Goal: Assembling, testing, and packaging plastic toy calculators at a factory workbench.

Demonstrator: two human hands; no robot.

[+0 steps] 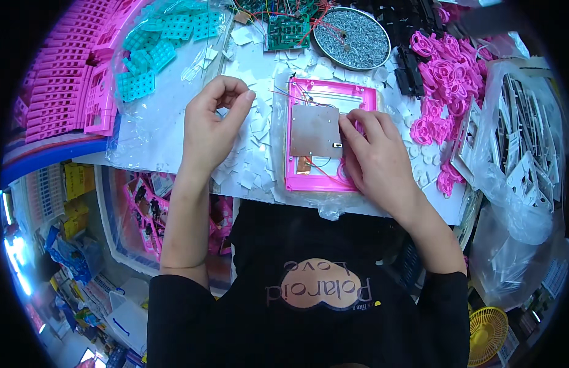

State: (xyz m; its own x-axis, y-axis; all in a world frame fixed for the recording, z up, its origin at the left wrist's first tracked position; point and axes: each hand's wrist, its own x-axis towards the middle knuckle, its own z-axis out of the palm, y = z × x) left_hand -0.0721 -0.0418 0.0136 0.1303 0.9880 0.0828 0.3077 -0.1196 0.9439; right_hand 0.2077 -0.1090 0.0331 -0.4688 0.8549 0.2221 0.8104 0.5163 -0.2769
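The pink frame (329, 181) lies flat on the white tabletop (168, 132), right in front of the person, with a grey metal plate (314, 130) set into its upper middle and thin red wires (321, 165) running over its lower part. The right hand (373, 153) rests on the frame's right side, its fingers (353, 138) close together and pressed down at the right edge of the plate, where a small dark part sits; whether they pinch anything there is not clear. The left hand (212, 126) hovers over the tabletop just left of the frame, apart from it, its fingers (235, 101) curled with thumb and forefinger tips close, as if nipping something too small to see. Scraps of white backing paper (254, 165) litter the tabletop between and around the hands. Beyond the frame stand a round tin of small screws (352, 38) and a green circuit board (286, 32). To the left lie a clear bag of teal keypad pieces (155, 46) and stacked pink ribbed parts (60, 92); to the right, a heap of pink round pieces (440, 86) and bags of white plastic parts (523, 147).
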